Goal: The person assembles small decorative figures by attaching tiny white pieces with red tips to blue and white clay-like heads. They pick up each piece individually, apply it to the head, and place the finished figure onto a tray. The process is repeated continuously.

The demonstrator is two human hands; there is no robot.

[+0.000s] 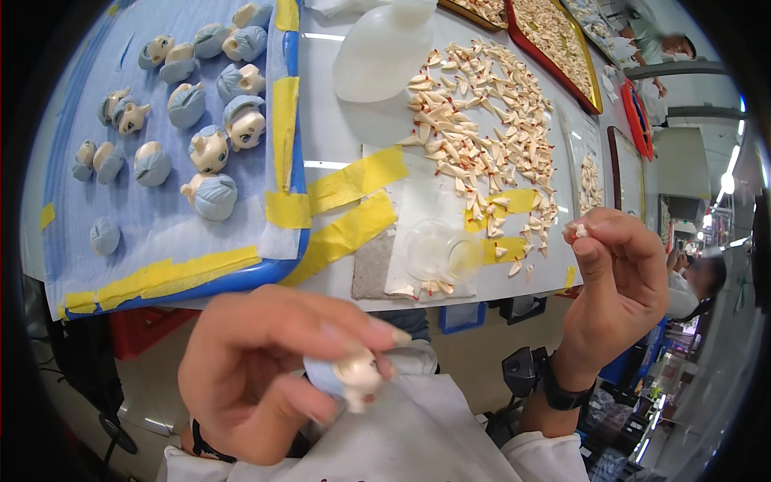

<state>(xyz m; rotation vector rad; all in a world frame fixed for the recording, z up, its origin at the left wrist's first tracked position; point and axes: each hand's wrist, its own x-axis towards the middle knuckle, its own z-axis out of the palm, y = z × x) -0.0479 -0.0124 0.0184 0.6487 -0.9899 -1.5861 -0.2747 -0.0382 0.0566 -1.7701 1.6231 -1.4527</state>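
My left hand (241, 353), low in front of my body, is closed on a small doll head (361, 377) with pale blue hair and a cream face. To the right, beyond the table edge, my right hand (622, 277) pinches a tiny cream piece (581, 230) between thumb and fingertip. The two hands are well apart. A loose pile of small pointed cream pieces (474, 153), many with red tips, lies on the table. More doll heads (213, 197) with blue hair rest on a cloth-lined blue tray (255, 275) at the left.
A small clear cup (438, 249) stands near the table's front edge, beside yellow tape strips (345, 229). A translucent white bottle (381, 56) stands behind. Trays of similar pieces (554, 44) fill the back right. Other people (683, 293) are at the far right.
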